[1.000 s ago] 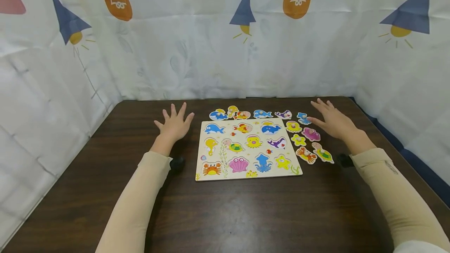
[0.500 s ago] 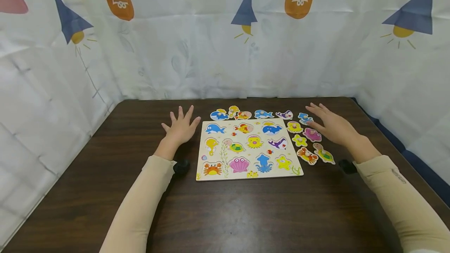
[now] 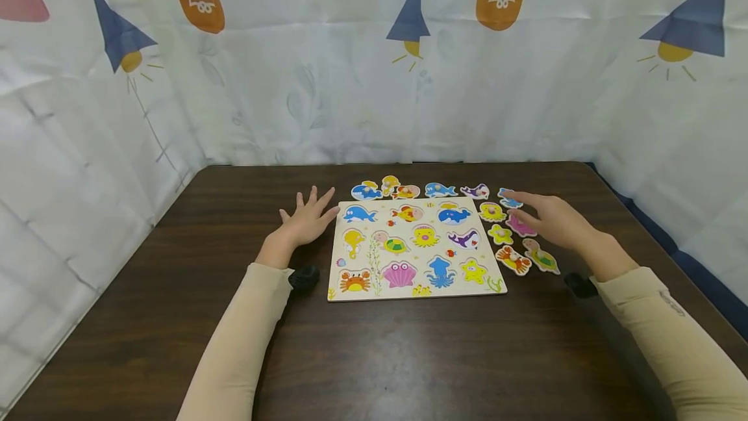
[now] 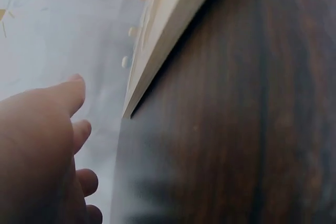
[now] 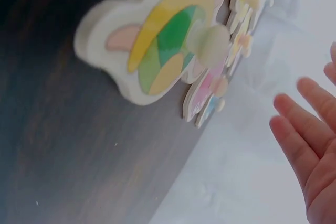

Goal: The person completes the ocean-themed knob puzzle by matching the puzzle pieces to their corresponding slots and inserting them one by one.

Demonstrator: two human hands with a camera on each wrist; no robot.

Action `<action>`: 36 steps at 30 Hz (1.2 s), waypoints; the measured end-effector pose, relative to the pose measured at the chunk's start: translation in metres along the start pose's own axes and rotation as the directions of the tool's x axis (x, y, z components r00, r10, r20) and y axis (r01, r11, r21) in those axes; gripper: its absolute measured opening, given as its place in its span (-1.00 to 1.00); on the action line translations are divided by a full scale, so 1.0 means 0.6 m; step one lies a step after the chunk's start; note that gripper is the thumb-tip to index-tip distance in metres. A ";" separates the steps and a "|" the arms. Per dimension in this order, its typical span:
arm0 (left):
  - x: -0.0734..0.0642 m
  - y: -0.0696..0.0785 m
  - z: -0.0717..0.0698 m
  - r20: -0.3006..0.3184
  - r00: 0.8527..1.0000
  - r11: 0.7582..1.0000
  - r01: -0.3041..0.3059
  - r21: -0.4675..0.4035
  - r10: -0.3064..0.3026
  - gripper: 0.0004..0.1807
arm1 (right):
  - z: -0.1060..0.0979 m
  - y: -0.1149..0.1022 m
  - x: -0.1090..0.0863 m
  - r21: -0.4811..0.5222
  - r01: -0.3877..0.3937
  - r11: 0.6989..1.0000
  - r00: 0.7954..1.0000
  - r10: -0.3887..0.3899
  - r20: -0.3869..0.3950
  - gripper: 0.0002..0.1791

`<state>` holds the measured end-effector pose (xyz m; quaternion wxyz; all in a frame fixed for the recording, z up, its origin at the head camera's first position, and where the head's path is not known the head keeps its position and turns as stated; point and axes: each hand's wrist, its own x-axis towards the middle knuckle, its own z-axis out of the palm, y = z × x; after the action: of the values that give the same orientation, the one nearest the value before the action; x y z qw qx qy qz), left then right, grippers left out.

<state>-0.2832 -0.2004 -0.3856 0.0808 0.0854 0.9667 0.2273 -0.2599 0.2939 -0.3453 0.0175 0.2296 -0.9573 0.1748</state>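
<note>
A cream puzzle board point(image 3: 417, 255) with printed sea animals lies on the dark table. My left hand point(image 3: 302, 223) hovers beside its far left corner, fingers apart; in the left wrist view the thumb point(image 4: 73, 95) is close to the board's corner, and no held object shows. My right hand point(image 3: 558, 216) is over the loose knobbed pieces on the right, partly covering the blue squid piece point(image 3: 510, 198) and the pink shell piece point(image 3: 520, 226). In the right wrist view its fingers point(image 5: 302, 129) are extended, apart from the pieces. The turtle piece point(image 5: 173, 40) lies nearest that wrist.
Octopus point(image 3: 492, 212), starfish point(image 3: 500, 234) and crab point(image 3: 514, 260) pieces lie along the board's right side. Several more, including whale point(image 3: 439, 190) and fish point(image 3: 406, 192) pieces, line its far edge. A patterned curtain point(image 3: 350, 96) hangs behind the table point(image 3: 374, 356).
My left hand has moved right and a little nearer, up to the board's corner. My right hand has come lower over the squid and shell pieces, its fingers pointing more to the left.
</note>
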 end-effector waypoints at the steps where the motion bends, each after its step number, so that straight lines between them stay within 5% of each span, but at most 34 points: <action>1: 0.000 -0.001 0.001 0.006 1.000 1.000 -0.007 -0.008 0.007 -0.24 | 0.002 -0.001 -0.001 0.008 0.006 1.000 1.000 -0.006 -0.001 -0.46; 10: 0.000 -0.009 0.011 0.022 1.000 0.999 -0.019 -0.028 0.019 -0.24 | 0.008 -0.003 -0.005 0.121 0.045 0.992 0.999 -0.043 -0.016 -0.56; 17: 0.002 -0.011 0.018 0.010 1.000 0.999 -0.028 0.027 0.028 -0.24 | 0.004 -0.010 -0.009 0.173 0.001 0.985 0.996 -0.016 0.087 -0.63; 28: -0.006 -0.013 0.025 0.012 0.999 0.997 -0.041 0.061 0.040 -0.28 | 0.007 -0.023 -0.020 0.236 -0.026 0.971 0.944 -0.054 0.326 -0.65; 36: -0.003 -0.015 0.025 0.003 0.999 0.997 -0.044 0.060 0.044 -0.29 | 0.005 -0.021 -0.022 0.260 -0.044 0.965 0.922 -0.062 0.383 -0.74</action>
<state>-0.2795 -0.2023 -0.4023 0.0739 0.1094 0.9709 0.1998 -0.2421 0.2882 -0.3457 -0.2024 0.2643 -0.9088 0.2516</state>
